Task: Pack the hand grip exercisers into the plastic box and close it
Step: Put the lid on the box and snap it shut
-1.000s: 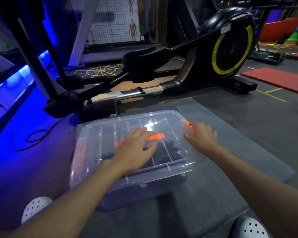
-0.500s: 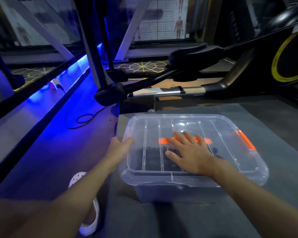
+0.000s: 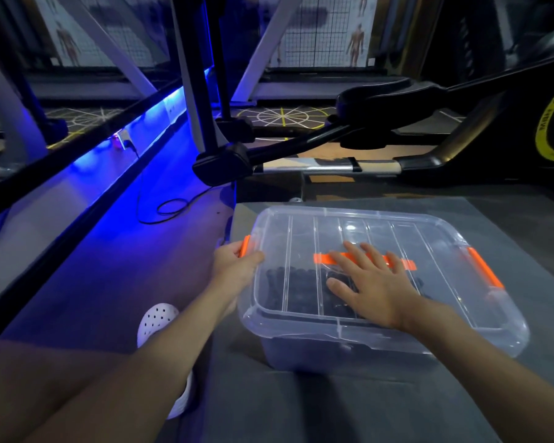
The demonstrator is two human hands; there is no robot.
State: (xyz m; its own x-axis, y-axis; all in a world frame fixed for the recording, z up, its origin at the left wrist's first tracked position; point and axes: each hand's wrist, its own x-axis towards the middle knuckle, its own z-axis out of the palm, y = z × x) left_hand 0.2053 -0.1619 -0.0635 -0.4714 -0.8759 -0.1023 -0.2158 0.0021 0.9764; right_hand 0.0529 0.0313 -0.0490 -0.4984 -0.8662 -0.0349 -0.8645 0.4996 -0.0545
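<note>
I see the left hand (image 3: pixel 234 263) clenched on the left latch (image 3: pixel 244 246) of the plastic box (image 3: pixel 397 343), thumb on top of the lid (image 3: pixel 435 238). The right hand (image 3: pixel 375 289) lies released and flat on the lid centre, fingers spread, over one orange strip (image 3: pixel 322 259). Orange side latches: two; the right latch (image 3: pixel 485 271) is untouched. The box sits on one grey mat (image 3: pixel 333 404), lid on. The hand grip exercisers (image 3: pixel 298 282) show as a dark mass inside; I cannot tell their count. One white shoe (image 3: pixel 155 318) lies beside the mat.
</note>
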